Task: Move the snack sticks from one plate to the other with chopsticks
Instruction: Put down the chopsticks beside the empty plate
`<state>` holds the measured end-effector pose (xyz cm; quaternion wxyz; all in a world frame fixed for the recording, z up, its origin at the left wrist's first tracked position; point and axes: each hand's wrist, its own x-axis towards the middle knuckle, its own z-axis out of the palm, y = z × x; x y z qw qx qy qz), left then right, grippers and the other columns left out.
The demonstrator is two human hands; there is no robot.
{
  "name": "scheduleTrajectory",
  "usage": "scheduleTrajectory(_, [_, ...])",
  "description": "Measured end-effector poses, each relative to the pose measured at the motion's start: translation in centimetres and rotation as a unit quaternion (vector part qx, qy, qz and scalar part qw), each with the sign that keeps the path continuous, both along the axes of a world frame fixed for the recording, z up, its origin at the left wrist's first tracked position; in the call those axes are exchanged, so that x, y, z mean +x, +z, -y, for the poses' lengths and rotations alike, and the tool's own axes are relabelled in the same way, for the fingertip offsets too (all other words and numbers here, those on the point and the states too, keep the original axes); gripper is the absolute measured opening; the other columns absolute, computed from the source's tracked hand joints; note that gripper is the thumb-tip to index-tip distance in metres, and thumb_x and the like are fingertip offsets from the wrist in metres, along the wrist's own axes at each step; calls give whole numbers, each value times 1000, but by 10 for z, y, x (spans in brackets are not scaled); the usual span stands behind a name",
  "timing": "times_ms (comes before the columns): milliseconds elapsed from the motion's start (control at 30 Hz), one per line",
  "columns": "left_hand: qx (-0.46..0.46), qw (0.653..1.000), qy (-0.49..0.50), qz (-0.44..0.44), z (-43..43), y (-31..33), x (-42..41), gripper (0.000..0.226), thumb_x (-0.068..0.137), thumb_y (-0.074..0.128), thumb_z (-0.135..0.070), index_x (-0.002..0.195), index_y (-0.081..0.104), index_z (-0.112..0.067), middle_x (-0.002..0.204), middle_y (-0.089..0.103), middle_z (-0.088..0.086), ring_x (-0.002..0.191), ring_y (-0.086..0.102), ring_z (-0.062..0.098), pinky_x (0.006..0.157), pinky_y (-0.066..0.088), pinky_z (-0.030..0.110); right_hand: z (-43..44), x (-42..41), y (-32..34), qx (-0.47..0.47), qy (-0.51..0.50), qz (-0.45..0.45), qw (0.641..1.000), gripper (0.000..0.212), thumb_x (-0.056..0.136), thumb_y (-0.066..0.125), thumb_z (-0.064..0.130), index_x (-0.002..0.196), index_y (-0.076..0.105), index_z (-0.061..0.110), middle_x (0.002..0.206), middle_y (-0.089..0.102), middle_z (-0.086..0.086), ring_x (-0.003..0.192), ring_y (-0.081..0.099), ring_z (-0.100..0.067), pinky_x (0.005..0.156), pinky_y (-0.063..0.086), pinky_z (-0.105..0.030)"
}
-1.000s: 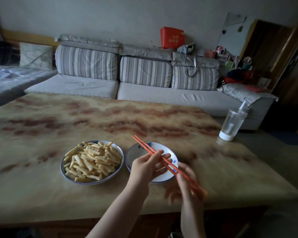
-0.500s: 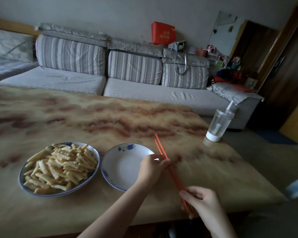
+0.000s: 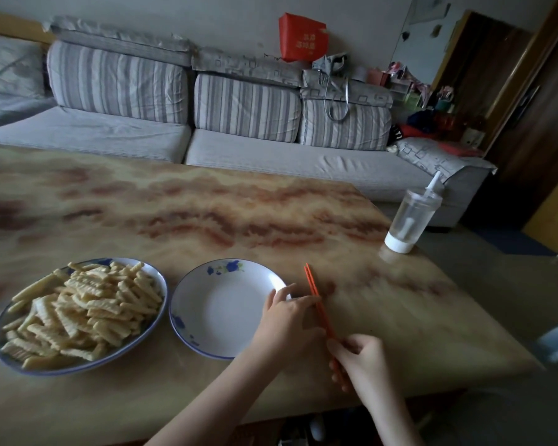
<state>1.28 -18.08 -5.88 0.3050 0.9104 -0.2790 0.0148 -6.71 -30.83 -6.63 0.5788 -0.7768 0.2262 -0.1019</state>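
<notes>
We hold the chopsticks (image 3: 312,286) in both hands. The right hand (image 3: 361,358) grips their rear end, and the left hand (image 3: 290,320) seems to pinch the mid-shaft, one finger touching the empty plate (image 3: 187,336) at its three o'clock rim. Their long axis runs from five o'clock to eleven, tips away from us above the tabletop (image 3: 400,300). The snack sticks (image 3: 84,310) are piled on the full plate (image 3: 0,352) at nine o'clock, beyond the empty one and nearer our left hand. We judge the tips must swing leftward across it to reach them.
</notes>
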Motion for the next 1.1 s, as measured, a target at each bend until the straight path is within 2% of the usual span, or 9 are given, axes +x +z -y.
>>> scheduleTrajectory(100, [66, 996, -48, 21, 4, -1, 3, 51, 93, 54, -38, 142, 43, -30, 143, 47, -4, 146, 6, 10, 111, -19, 40, 0, 4, -4, -70, -12, 5, 997, 45, 85, 66, 6, 45, 45, 13, 37, 49, -3, 30, 42, -14, 38, 34, -24])
scheduleTrajectory(200, [81, 993, -76, 30, 5, -6, 4, 46, 96, 49, -38, 141, 44, -32, 144, 45, -15, 147, 4, 12, 109, -21, 43, 0, 4, -5, -137, -21, 6, 990, 48, 85, 66, 9, 43, 43, 16, 33, 46, 0, 31, 42, -7, 41, 31, -22])
scheduleTrajectory(333, [86, 992, -82, 39, 6, -9, 5, 43, 96, 48, -38, 139, 48, -33, 144, 45, -14, 146, 3, 11, 106, -23, 40, 0, 4, -5, -228, -12, -19, 973, 34, 85, 67, 23, 60, 45, 20, 61, 54, 0, 62, 54, -23, 52, 32, -28])
scheduleTrajectory(500, [74, 991, -82, 74, 9, -17, 9, 44, 93, 47, -42, 136, 52, -32, 141, 48, -7, 145, 7, 14, 102, -27, 38, 6, -4, -7, -218, -11, -11, 976, 19, 81, 72, 28, 80, 55, 20, 79, 63, -2, 80, 61, -24, 66, 40, -31])
scheduleTrajectory(633, [47, 986, -97, 126, 7, -15, 8, 54, 78, 38, -52, 118, 68, -31, 118, 65, 0, 137, 34, 27, 107, -8, 56, 6, -12, -2, -188, 13, 34, 982, 18, 77, 77, 19, 80, 60, 26, 65, 63, 2, 68, 60, -4, 58, 40, -16])
scheduleTrajectory(700, [77, 978, -95, 169, 6, -18, 10, 50, 69, 37, -52, 95, 76, -35, 91, 71, -5, 118, 54, 27, 101, 21, 65, 5, -14, -2, -173, 39, 52, 983, 21, 75, 78, 15, 74, 61, 28, 68, 67, -3, 60, 61, -10, 52, 40, -14])
scheduleTrajectory(800, [107, 972, -93, 186, 10, -16, 11, 43, 65, 35, -50, 78, 75, -43, 73, 68, -14, 99, 66, 20, 90, 46, 56, 5, -14, -3, -166, 53, 66, 983, 20, 77, 77, 12, 74, 62, 25, 69, 67, -16, 61, 61, -26, 48, 39, -17])
scheduleTrajectory(933, [86, 973, -117, 181, 13, -11, 14, 40, 63, 36, -47, 69, 75, -38, 72, 68, -18, 90, 68, 15, 92, 34, 32, 8, -10, -9, -179, 57, 64, 980, 19, 76, 78, 13, 79, 63, 24, 68, 68, -1, 70, 63, -5, 56, 42, -12])
scheduleTrajectory(1100, [76, 974, -108, 185, 16, -12, 17, 40, 61, 36, -45, 68, 74, -36, 71, 68, -19, 88, 69, 14, 88, 29, 30, 13, -8, -15, -188, 53, 64, 979, 18, 74, 79, 20, 85, 65, 22, 78, 69, 8, 82, 62, 0, 65, 44, -11])
